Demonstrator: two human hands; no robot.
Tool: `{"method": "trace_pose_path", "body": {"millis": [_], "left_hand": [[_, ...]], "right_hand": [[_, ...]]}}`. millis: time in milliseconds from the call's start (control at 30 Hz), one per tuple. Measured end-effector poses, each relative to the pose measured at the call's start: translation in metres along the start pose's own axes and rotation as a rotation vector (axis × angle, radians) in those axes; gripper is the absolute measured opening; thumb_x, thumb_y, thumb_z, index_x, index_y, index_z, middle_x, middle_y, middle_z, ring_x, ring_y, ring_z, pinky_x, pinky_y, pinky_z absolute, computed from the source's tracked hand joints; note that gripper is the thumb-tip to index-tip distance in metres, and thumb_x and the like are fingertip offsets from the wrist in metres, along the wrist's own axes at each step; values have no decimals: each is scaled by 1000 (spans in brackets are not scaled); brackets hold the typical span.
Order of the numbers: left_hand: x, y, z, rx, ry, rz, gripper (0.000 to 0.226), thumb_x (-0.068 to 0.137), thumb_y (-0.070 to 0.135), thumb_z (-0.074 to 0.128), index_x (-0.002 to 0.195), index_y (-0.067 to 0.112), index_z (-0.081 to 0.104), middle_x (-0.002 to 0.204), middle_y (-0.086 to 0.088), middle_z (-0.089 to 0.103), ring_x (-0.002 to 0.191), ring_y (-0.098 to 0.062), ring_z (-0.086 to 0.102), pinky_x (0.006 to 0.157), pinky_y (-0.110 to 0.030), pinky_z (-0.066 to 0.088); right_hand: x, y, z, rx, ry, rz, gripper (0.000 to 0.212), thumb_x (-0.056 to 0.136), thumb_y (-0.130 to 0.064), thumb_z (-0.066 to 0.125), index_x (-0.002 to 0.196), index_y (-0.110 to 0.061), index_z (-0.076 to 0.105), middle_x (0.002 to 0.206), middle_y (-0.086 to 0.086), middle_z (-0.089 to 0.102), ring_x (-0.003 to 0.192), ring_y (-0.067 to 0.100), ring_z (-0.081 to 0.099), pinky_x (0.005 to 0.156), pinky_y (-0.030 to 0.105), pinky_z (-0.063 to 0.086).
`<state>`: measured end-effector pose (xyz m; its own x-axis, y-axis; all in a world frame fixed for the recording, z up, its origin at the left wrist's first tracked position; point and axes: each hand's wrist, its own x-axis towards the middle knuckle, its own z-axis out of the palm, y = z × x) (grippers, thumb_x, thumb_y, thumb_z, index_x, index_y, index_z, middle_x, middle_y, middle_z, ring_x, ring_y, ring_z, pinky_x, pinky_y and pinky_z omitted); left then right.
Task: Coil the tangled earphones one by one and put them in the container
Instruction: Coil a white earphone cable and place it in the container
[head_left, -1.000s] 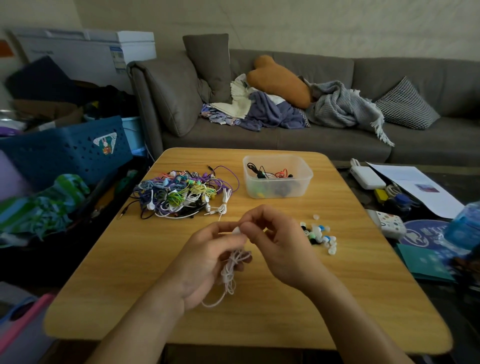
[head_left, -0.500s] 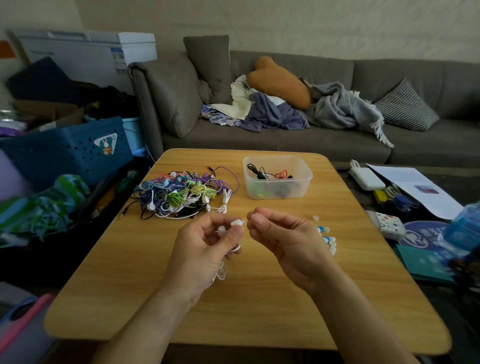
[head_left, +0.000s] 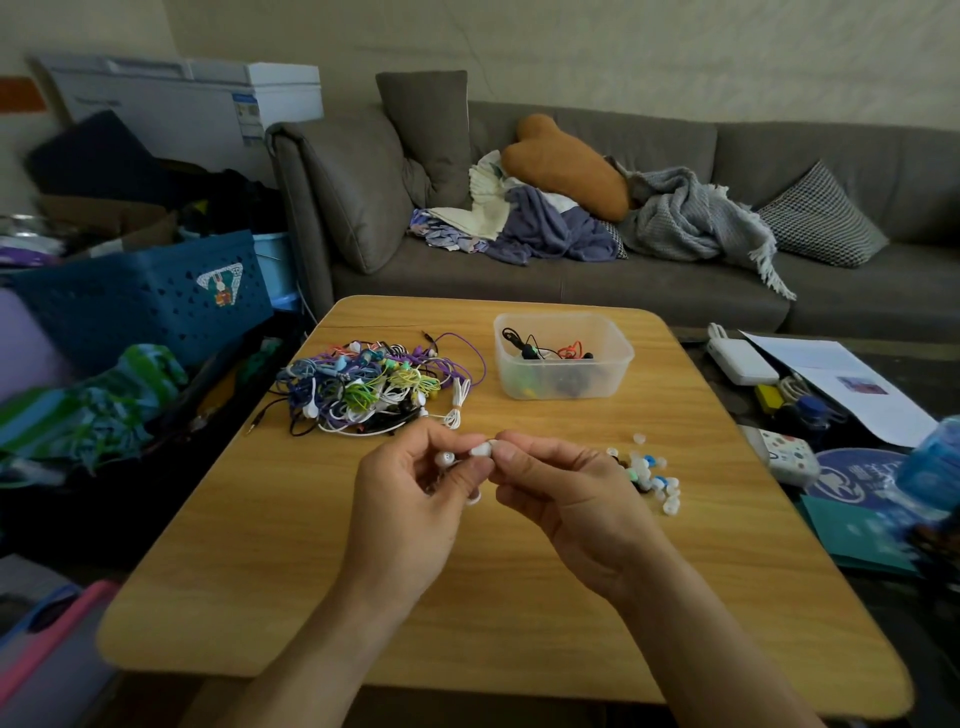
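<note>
A grey sofa (head_left: 571, 280) is seen at 12 o'clock behind the wooden table (head_left: 260, 545). A tangled heap of coloured earphones (head_left: 371, 387) is lying on the table at 11 o'clock from the hands; a clear plastic container (head_left: 563, 358) holding a few earphones is set at 1 o'clock. The left hand (head_left: 410, 499) is curled round a white earphone (head_left: 478, 449), its cord bunched in the palm. One bud is pinched by the right hand (head_left: 561, 493). Loose ear tips (head_left: 649, 475) are scattered at 3 o'clock.
</note>
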<state>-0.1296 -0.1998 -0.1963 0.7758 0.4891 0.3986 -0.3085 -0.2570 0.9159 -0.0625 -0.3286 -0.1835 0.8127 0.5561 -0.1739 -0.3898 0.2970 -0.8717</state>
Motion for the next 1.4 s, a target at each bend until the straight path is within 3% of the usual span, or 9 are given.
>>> {"method": "trace_pose_path", "body": {"millis": [233, 400, 500, 667, 800, 900, 967, 1100, 1400], "left_hand": [[-3, -3, -1, 228, 101, 144, 12, 79, 6, 76, 82, 15, 68, 78, 12, 71, 68, -4, 68, 59, -22, 55], [-1, -4, -4, 311, 135, 221, 12, 78, 5, 77, 80, 12, 68, 78, 15, 70, 72, 0, 67, 60, -18, 53], [2, -3, -7, 206, 95, 142, 8, 76, 23, 74, 78, 18, 68, 72, 11, 70, 61, -10, 66, 56, -26, 54], [3, 3, -5, -177, 118, -176, 9, 77, 2, 74, 76, 7, 67, 68, -23, 63, 56, -18, 59, 53, -27, 47], [6, 7, -10, -458, 83, -420, 8, 64, 12, 72, 71, 13, 72, 77, -14, 64, 65, -21, 62, 63, -33, 47], [5, 10, -13, -394, 13, -447, 13, 70, 7, 72, 83, 5, 70, 70, -9, 67, 59, -19, 60, 58, -28, 46], [5, 10, -13, -273, -19, -400, 10, 78, 1, 71, 87, 3, 71, 70, -10, 69, 57, -18, 61, 55, -26, 47], [5, 11, -12, -178, -64, -361, 10, 80, -2, 71, 86, 6, 71, 74, -12, 71, 55, -16, 62, 52, -25, 48], [4, 9, -10, -156, -69, -357, 13, 77, -1, 73, 88, 4, 71, 77, -16, 72, 56, -17, 63, 52, -24, 49]], "right_hand": [[2, 13, 6, 15, -21, -75, 20, 65, -10, 76, 84, -2, 79, 87, 10, 74, 75, 12, 66, 71, 22, 54], [2, 20, 12, -4, -12, -149, 22, 66, -12, 77, 85, -1, 78, 92, 8, 75, 70, 9, 63, 76, 25, 51], [3, 20, 10, -64, -38, -227, 18, 67, -14, 77, 83, -5, 80, 92, 10, 76, 74, 12, 64, 77, 27, 52], [5, 20, 9, -258, -69, -410, 25, 74, -14, 77, 96, -2, 78, 98, 11, 75, 77, 15, 65, 72, 26, 53], [10, 22, 6, -482, -122, -591, 20, 86, -14, 74, 105, -10, 77, 103, 5, 73, 94, 28, 69, 81, 47, 57], [9, 17, 0, -569, -118, -599, 15, 88, -8, 71, 101, -13, 77, 95, -1, 76, 87, 12, 70, 75, 28, 55], [9, 12, -6, -569, -117, -538, 13, 88, -6, 70, 97, -12, 76, 88, -1, 76, 75, 7, 68, 69, 22, 53], [11, 7, -13, -598, -129, -517, 8, 86, -12, 71, 92, -13, 76, 80, 6, 75, 66, 13, 66, 65, 25, 54], [10, 1, -16, -578, -153, -461, 16, 77, -25, 76, 87, -12, 75, 80, 3, 74, 66, 15, 62, 65, 29, 52]]}}
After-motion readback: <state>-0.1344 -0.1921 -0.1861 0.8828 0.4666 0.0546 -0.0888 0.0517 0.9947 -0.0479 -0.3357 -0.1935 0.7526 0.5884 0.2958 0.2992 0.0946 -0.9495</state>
